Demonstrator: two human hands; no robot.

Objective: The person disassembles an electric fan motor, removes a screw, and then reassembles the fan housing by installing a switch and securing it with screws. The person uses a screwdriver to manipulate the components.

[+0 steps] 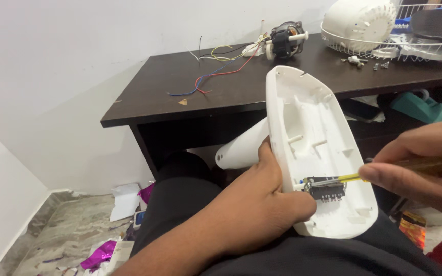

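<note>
Dark desk (pixel 241 87) behind — left hand (pixel 261 204) cradling housing (pixel 318 148)

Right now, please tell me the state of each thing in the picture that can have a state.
White plastic shell: opened, inner side facing up, resting on the lap.
Switch block: seated inside the shell, exposed.
Screwdriver: tip against the switch block.
Left hand: closed around the shell's edge.
Right hand: pinching the screwdriver.
Motor: removed, lying on the dark table, wires loose.
Wire guard: detached, lying on the table.
</note>
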